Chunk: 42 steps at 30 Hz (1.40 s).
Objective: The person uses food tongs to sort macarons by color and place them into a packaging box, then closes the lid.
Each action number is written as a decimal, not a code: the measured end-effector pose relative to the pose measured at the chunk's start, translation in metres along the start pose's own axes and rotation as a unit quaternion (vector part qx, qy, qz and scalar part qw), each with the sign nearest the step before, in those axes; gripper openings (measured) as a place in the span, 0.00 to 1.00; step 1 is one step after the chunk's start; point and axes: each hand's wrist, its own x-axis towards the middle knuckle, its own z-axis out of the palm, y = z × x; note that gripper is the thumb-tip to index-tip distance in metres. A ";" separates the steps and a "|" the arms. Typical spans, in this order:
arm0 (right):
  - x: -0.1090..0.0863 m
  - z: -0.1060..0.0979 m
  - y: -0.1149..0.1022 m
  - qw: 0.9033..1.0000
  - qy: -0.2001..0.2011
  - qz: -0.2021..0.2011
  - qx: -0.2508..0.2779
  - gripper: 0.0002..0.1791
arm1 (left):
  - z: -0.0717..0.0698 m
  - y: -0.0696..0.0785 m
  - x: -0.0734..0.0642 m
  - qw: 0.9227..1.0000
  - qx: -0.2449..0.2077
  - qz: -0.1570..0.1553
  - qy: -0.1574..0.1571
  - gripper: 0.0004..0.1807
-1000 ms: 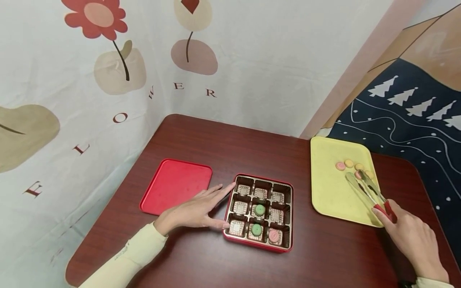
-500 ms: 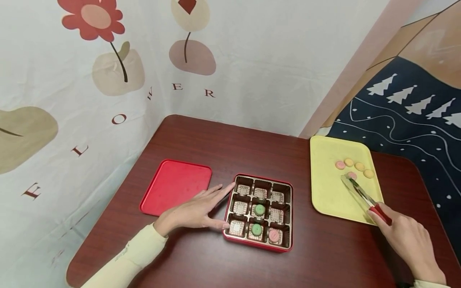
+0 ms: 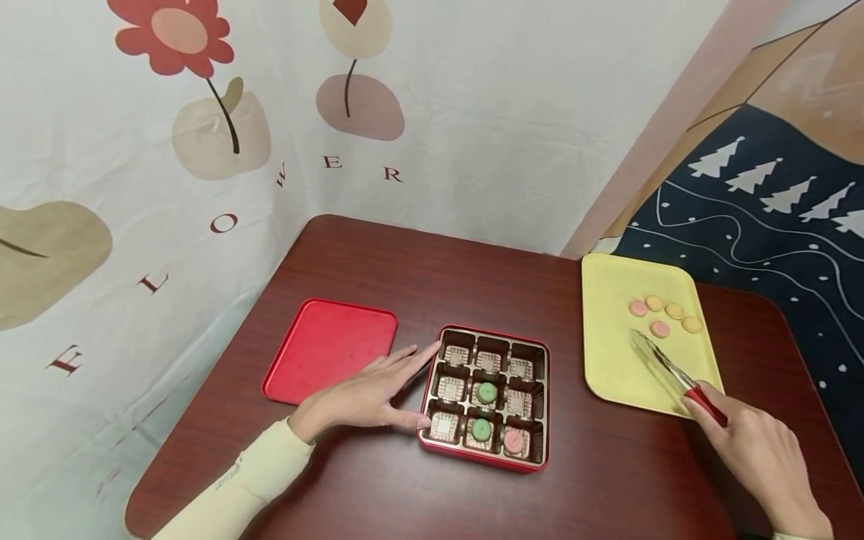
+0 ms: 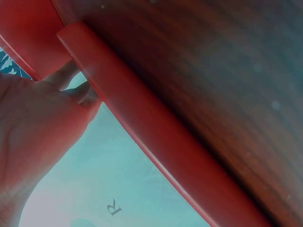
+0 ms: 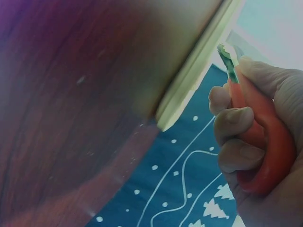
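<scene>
My left hand (image 3: 367,390) rests beside the red box (image 3: 484,459), thumb at its near left corner and a fingertip at the far left one. The box holds a gold-and-brown divided insert with two green macarons, one in the middle (image 3: 487,392) and one in the near middle (image 3: 481,430), plus a pink macaron (image 3: 514,441) in the near right compartment. My right hand (image 3: 756,450) grips the red handles of metal tongs (image 3: 704,405). In the right wrist view, fingers curl round the handles (image 5: 279,161). The tong tips, holding nothing, overlap the yellow tray (image 3: 610,375), just nearer than a pink macaron (image 3: 659,329).
Several yellow and pink macarons lie toward the tray's right side, one yellow (image 3: 691,325) close to its edge. A red lid (image 3: 331,349) lies left of the box, by my left forearm. Printed curtains (image 3: 472,150) stand behind the brown table (image 3: 432,277).
The tongs have drawn back toward me and left, off the pink macaron, which has shifted slightly nearer and left. My left hand and the box stay put.
</scene>
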 end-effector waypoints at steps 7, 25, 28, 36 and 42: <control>0.003 -0.006 -0.020 0.999 0.020 -0.018 0.019 0.27 | 0.000 0.001 0.000 1.000 0.000 0.000 0.002 0.62; 0.010 -0.003 -0.078 0.987 0.069 -0.130 0.063 0.27 | -0.001 0.001 0.000 1.000 0.000 0.002 0.003 0.62; 0.011 0.000 -0.086 0.985 0.065 -0.147 0.067 0.28 | -0.001 0.001 -0.001 1.000 -0.002 0.005 0.004 0.62; 0.015 0.006 -0.106 0.978 0.063 -0.186 0.071 0.29 | -0.001 0.002 0.000 1.000 0.000 0.005 0.001 0.62; 0.020 0.008 -0.119 0.977 0.047 -0.191 0.080 0.28 | -0.001 0.002 -0.001 1.000 -0.003 0.002 0.003 0.62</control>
